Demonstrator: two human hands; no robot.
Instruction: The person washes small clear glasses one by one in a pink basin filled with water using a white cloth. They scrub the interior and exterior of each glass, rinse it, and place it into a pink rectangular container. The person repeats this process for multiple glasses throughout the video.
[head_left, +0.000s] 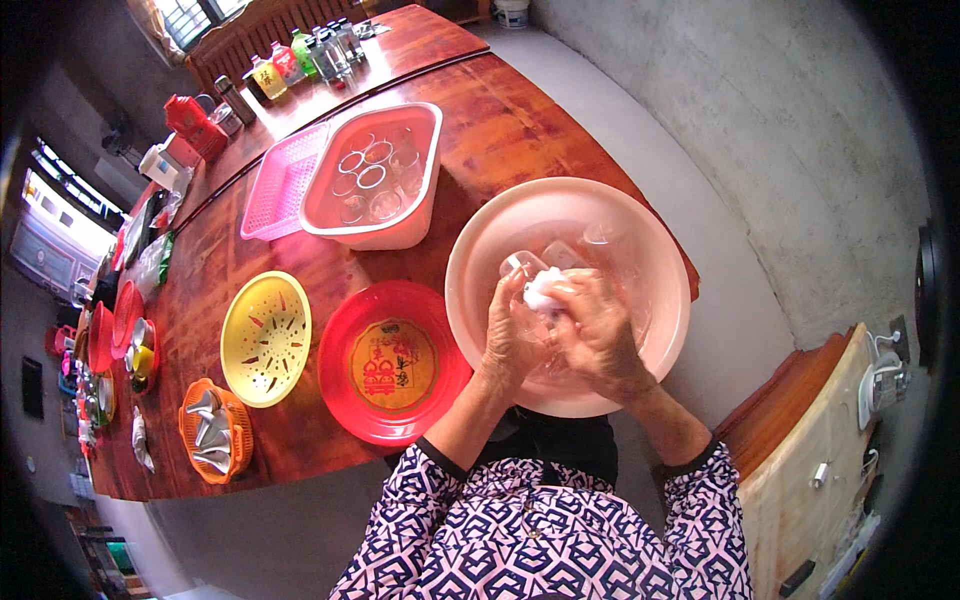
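Note:
Both hands are over a pale pink round basin (480, 225) of water at the table's corner. My right hand (604, 330) grips a wad of white cloth (545, 289). Curled at the basin's left side, my left hand (510, 334) holds a clear glass (529, 319), which the fingers and cloth largely hide. Just beyond the left fingertips is another clear glass (521, 262). More clear glasses (562, 255) lie in the water behind the cloth, and one (598, 234) is near the far wall of the basin.
A red plastic tray (337, 360) touches the basin's left side. Farther left are a yellow colander (244, 345) and an orange basket (244, 442) of white spoons. Beyond stand a pink tub (397, 238) with several glasses in water, a pink rack (277, 191) and drink bottles (285, 64).

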